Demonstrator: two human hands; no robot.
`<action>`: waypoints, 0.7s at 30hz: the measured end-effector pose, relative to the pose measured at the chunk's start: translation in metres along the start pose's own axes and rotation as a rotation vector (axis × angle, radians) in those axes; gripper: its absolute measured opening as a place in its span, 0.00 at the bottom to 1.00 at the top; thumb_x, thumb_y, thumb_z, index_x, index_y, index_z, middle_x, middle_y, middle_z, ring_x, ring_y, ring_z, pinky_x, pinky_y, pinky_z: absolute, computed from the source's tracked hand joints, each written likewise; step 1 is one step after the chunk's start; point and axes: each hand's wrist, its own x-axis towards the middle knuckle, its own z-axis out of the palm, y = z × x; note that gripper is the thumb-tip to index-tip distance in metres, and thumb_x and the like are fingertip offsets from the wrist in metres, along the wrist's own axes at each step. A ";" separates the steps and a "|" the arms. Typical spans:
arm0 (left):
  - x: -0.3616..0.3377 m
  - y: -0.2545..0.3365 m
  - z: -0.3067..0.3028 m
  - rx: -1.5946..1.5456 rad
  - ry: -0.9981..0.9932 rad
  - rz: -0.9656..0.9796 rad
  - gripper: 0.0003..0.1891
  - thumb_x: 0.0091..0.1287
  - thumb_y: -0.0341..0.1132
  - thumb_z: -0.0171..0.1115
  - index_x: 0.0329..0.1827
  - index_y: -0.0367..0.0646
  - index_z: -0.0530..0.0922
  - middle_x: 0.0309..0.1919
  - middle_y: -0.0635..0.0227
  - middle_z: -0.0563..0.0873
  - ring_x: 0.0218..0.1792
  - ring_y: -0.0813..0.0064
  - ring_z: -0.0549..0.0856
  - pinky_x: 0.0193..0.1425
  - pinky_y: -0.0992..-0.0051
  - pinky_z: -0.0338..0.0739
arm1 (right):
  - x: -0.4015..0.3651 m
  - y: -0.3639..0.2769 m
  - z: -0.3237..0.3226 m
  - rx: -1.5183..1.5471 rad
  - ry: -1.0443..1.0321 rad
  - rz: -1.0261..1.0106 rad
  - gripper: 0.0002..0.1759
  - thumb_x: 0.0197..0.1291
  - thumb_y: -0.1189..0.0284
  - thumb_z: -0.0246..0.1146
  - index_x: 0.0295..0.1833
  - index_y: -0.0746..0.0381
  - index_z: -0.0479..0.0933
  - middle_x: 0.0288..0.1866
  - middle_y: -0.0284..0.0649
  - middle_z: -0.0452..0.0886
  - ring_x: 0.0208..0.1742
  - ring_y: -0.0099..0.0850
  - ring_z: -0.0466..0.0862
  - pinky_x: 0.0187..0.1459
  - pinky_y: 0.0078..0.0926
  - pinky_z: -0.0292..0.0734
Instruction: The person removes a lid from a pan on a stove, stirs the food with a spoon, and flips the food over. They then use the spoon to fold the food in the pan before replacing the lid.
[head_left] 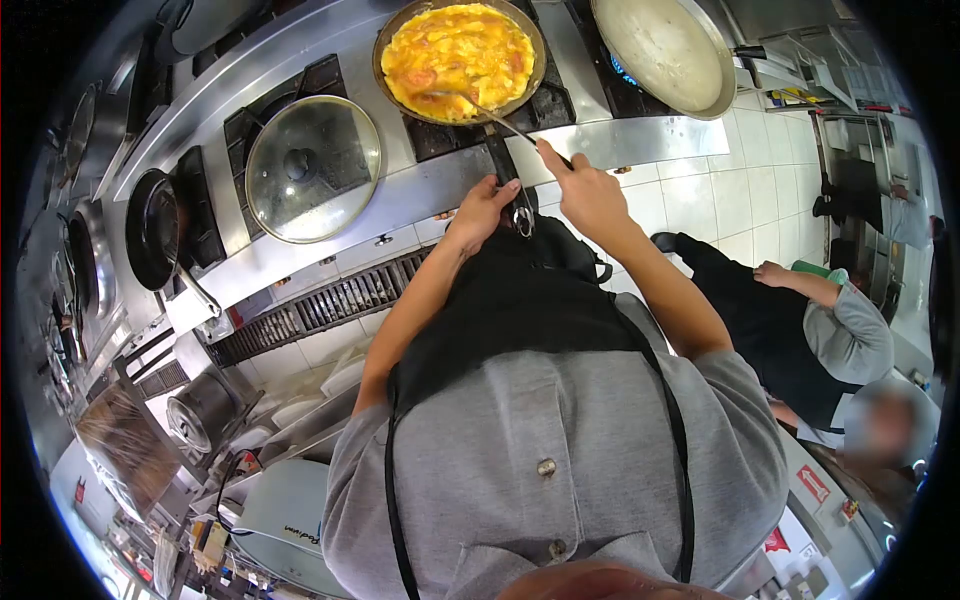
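A frying pan (379,75) sits on the stove's burner at the top, filled with a yellow egg mixture (458,55) that has orange-red pieces in it. My left hand (481,212) is closed around the pan's dark handle (497,150), thumb along the top near its end. In my right hand (585,190) is a spoon (510,127) with a long thin handle, the index finger stretched along it. The spoon's far end rests in the egg at the pan's near side.
Left of the pan, a glass lid (313,170) lies over a burner, with a dark frying pan (153,230) farther left. A large pan of whitish liquid (660,50) stands over a blue flame at right. Another person (790,315) in a black apron is at the right.
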 end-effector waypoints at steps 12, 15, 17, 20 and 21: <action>0.002 -0.006 -0.008 -0.083 -0.076 -0.084 0.27 0.71 0.41 0.61 0.66 0.34 0.65 0.45 0.65 0.81 0.37 0.78 0.81 0.37 0.76 0.76 | -0.022 0.012 -0.001 0.093 -0.019 0.065 0.42 0.51 0.78 0.57 0.73 0.41 0.62 0.37 0.51 0.79 0.32 0.51 0.83 0.32 0.46 0.79; 0.017 -0.027 -0.028 -0.212 -0.201 -0.044 0.35 0.71 0.39 0.61 0.73 0.32 0.55 0.56 0.62 0.78 0.52 0.71 0.80 0.53 0.67 0.76 | -0.027 0.007 0.001 0.181 0.022 0.072 0.45 0.49 0.77 0.60 0.75 0.41 0.58 0.36 0.52 0.80 0.32 0.50 0.83 0.33 0.45 0.80; 0.002 -0.007 -0.014 -0.207 -0.251 -0.047 0.25 0.72 0.39 0.59 0.67 0.38 0.64 0.57 0.61 0.78 0.54 0.68 0.79 0.58 0.63 0.75 | -0.032 0.001 -0.007 0.193 0.031 0.144 0.42 0.51 0.75 0.60 0.74 0.43 0.61 0.37 0.52 0.81 0.34 0.49 0.84 0.35 0.45 0.81; 0.004 -0.004 -0.020 -0.128 -0.190 -0.103 0.22 0.72 0.41 0.60 0.64 0.39 0.67 0.52 0.61 0.79 0.48 0.69 0.80 0.53 0.65 0.77 | -0.036 -0.003 -0.020 0.332 0.060 0.254 0.39 0.52 0.75 0.59 0.73 0.48 0.63 0.38 0.53 0.80 0.35 0.51 0.84 0.34 0.47 0.80; 0.011 -0.008 -0.027 -0.101 -0.214 -0.104 0.22 0.72 0.41 0.59 0.63 0.38 0.67 0.51 0.60 0.79 0.48 0.67 0.81 0.54 0.64 0.78 | -0.035 -0.002 -0.020 0.329 0.090 0.260 0.39 0.51 0.76 0.58 0.74 0.51 0.62 0.38 0.53 0.80 0.33 0.52 0.84 0.34 0.48 0.80</action>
